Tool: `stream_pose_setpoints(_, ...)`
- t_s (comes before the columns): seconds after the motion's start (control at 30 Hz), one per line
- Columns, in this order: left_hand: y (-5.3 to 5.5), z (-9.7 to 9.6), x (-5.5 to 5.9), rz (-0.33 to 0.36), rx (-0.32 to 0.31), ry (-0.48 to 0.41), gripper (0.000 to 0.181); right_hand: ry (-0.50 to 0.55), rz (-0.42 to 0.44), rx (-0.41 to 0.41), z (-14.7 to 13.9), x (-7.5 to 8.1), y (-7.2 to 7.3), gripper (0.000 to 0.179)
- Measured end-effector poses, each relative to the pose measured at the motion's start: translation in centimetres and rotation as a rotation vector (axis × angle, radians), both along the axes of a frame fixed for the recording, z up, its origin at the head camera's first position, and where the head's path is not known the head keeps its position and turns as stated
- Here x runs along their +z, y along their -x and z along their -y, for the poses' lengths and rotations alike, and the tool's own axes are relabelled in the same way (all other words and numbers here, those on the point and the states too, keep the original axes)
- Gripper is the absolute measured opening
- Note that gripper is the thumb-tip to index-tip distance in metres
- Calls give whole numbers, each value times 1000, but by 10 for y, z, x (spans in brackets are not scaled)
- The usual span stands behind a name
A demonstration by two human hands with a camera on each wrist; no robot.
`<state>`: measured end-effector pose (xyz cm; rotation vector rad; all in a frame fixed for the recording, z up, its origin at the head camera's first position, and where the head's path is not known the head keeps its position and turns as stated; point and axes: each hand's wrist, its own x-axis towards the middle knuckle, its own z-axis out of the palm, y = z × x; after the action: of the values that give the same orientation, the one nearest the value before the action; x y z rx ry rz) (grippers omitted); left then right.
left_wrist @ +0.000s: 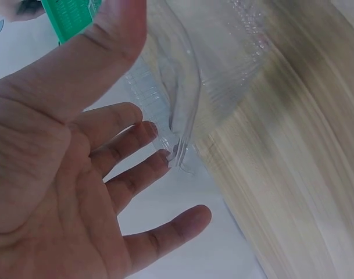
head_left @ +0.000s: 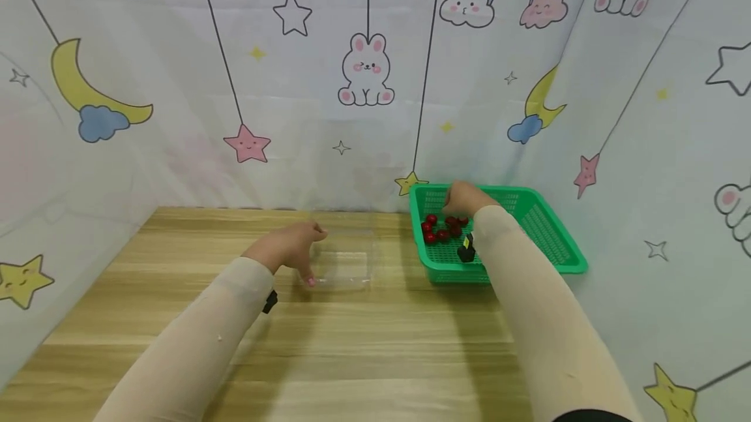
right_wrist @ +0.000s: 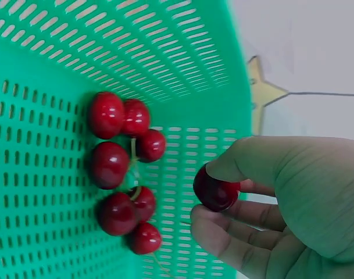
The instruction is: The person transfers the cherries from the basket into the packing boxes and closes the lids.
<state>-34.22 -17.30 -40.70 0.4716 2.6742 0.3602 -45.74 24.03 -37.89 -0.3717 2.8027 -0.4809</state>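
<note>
My right hand is inside the green basket. In the right wrist view, its thumb and fingers pinch a dark red cherry above the basket floor. Several other red cherries, a few with thin stems, lie grouped beside that hand. At the table's middle stands a clear plastic box, and nothing shows inside it. My left hand spans the box's left side, thumb at the near corner and fingers at the far one. In the left wrist view, the fingertips meet the box's edge.
A wooden table runs up to a white curtain printed with rabbits, stars and moons. The curtain also hangs close along the basket's right side. A small black device is strapped at the right wrist.
</note>
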Motion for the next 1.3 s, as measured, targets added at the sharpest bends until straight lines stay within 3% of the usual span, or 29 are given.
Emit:
stream_pose_setpoints(0.1,1,1,-1,6,7,-3,119,3,-29,-2,3,11,-11,14)
stream_pose_setpoints(0.4,3,1,-4,2,6,-7,120,27,-112,12,14,32,-35,23)
stream_pose_setpoints(0.7,5,2,-1,-4,-1,-7,118,16,-151,46,41,46,-47,28)
stream_pose_setpoints(0.97,4,3,1,-6,12,-27,118,29,-159,130,83,46,-61,33)
stream_pose_setpoints(1.3,4,4,-2,11,13,-9,119,55,-130,332,138,20,-83,20)
